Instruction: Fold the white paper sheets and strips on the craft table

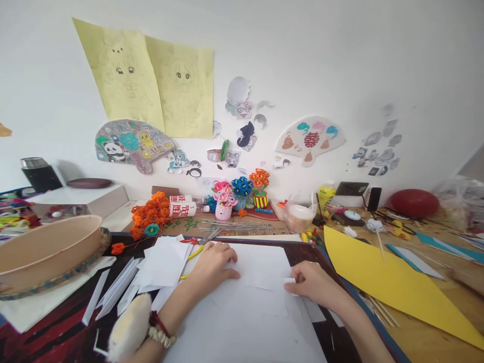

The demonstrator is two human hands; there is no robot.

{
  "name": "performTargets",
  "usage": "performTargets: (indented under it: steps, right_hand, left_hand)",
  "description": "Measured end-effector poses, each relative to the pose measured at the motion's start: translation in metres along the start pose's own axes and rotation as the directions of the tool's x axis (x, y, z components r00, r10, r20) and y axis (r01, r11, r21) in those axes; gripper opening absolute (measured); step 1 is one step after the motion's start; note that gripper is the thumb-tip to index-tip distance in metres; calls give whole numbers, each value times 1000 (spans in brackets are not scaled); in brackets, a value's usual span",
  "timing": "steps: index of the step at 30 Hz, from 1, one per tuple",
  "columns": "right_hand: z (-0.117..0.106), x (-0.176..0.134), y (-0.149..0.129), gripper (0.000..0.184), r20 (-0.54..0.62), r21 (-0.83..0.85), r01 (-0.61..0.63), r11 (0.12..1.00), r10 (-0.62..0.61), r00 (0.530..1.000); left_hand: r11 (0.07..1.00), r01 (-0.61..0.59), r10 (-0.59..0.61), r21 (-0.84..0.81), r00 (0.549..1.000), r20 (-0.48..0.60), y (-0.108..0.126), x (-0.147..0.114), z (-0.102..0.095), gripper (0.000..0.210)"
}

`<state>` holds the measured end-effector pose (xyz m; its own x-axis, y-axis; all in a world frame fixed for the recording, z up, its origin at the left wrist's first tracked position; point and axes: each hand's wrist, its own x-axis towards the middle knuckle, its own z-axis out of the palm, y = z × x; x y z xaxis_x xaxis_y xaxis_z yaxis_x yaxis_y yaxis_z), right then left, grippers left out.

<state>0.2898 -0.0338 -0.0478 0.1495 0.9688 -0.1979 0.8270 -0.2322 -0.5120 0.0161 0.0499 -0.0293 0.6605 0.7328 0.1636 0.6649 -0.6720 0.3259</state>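
Several white sheets lie stacked in front of me, and a large white sheet (pixel 245 322) tops them. My left hand (pixel 216 259) rests near the stack's upper left edge, fingers curved and thumb apart, with nothing visible between them. At the right edge, my right hand (pixel 308 279) pinches a small white paper strip (pixel 289 280) between thumb and fingers. Between the hands a small white paper piece (pixel 260 280) lies flat on the large sheet. Scissors with yellow handles (pixel 195 252) lie just beyond my left hand, partly hidden by my wrist.
Folded white paper strips (pixel 120 282) and cut sheets (pixel 163 263) lie to the left, by a round tan basket (pixel 49 247). A yellow sheet (pixel 393 282) covers the right side. Pipe-cleaner flowers (pixel 242 187) and a plastic cup (pixel 300 218) stand along the wall.
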Motion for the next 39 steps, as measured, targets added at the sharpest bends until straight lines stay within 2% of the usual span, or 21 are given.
performTargets:
  steps: [3,7,9,13,17,19,25,28,32,34,39]
  right_hand:
    - [0,-1,-1,19,-23,-26,44,999,-45,999]
    - [0,-1,-14,42,-113,-54,148,987,-153,982]
    - [3,1,-28,43,-132,-45,204,978,-208,969]
    - [12,6,-64,41,-9,4,277,961,-277,961]
    - [14,16,-81,37,97,-58,204,977,-197,976]
    - [13,20,-81,33,117,-62,193,979,-185,976]
    - [21,25,-68,28,86,-55,237,970,-232,969]
    - [25,26,-62,27,56,-46,265,963,-263,963]
    - [28,26,-59,27,6,-11,286,958,-286,958]
    - [29,26,-58,27,-11,52,298,953,-298,954]
    - [31,28,-58,19,-27,184,325,928,-326,945]
  left_hand:
    - [999,47,-47,12,999,-12,-3,0,1,24]
    - [998,57,-57,8,998,-40,-6,1,4,27]
    - [999,52,-52,10,998,-47,-7,2,5,25]
    - [999,37,-36,13,998,-55,-4,1,5,21]
    - [997,36,-43,-67,993,-110,-7,-1,0,8]
    - [993,51,-68,-110,985,-158,-12,-2,-7,2]
    - [975,114,-164,-189,949,-270,-27,-10,-33,9]
    - [980,87,-125,-177,968,-216,-22,-12,-29,13]
    - [999,39,-43,-36,992,-115,-17,-13,-15,19]
    - [999,38,-38,-7,994,-106,-18,-13,-13,17]
    - [998,43,-35,54,988,-153,-14,-17,-25,32]
